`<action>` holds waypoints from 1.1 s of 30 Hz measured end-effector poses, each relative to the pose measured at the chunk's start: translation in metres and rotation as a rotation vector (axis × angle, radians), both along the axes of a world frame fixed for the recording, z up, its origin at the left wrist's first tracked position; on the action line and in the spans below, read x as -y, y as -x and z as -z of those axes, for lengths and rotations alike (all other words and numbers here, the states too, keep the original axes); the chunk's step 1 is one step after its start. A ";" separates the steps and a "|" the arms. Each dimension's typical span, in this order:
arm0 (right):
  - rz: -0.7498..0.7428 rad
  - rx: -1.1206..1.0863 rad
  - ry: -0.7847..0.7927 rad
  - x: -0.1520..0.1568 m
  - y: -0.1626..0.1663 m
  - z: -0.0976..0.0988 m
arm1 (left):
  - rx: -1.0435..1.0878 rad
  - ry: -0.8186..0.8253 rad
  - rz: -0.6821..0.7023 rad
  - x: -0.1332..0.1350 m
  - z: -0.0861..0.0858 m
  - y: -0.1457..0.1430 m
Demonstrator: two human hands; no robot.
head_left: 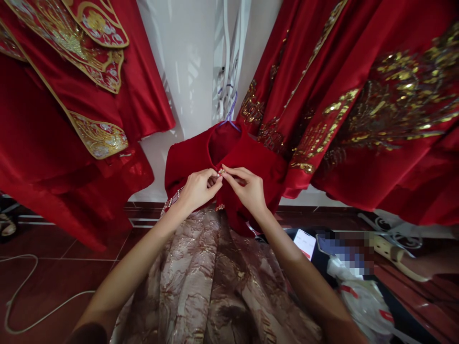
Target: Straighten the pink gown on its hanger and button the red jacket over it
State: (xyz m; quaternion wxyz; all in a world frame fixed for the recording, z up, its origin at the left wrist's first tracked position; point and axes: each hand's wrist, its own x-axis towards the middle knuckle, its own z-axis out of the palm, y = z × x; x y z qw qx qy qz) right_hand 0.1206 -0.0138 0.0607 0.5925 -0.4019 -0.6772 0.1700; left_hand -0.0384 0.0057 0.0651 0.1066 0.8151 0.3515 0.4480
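Observation:
A red jacket (190, 150) with a stand collar hangs on a purple hanger (230, 118) in front of me. At the base of its collar sits a small beaded clasp (221, 171), partly covered by fingers. My left hand (201, 188) pinches the clasp from the left, its fingers curled. From the other side, my right hand (248, 187) grips it between thumb and forefinger. Lower on the jacket front is another beaded clasp (220, 207). Beaded trim (173, 198) shows beside my left wrist. Below the jacket hangs a shiny bronze-beige skirt (193, 267).
Red embroidered garments (143, 100) hang at left, and sequined red ones (358, 177) at right. Behind the jacket is a white metal stand (234, 57). A lit phone (304, 243) and plastic bags (369, 306) lie at lower right. A pale cable (36, 282) crosses the tiled floor.

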 end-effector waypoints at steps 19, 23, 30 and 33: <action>-0.184 -0.049 0.148 -0.022 -0.015 0.002 | -0.235 -0.096 -0.042 -0.004 -0.011 -0.003; -0.175 -0.029 0.148 -0.025 -0.010 0.007 | -0.144 -0.019 -0.004 -0.006 -0.009 -0.007; -0.201 -0.020 0.212 -0.017 -0.016 0.035 | 0.261 0.424 0.312 -0.018 0.020 -0.008; -0.239 -0.013 0.357 -0.006 -0.030 0.038 | 0.413 0.632 0.417 -0.025 0.032 -0.006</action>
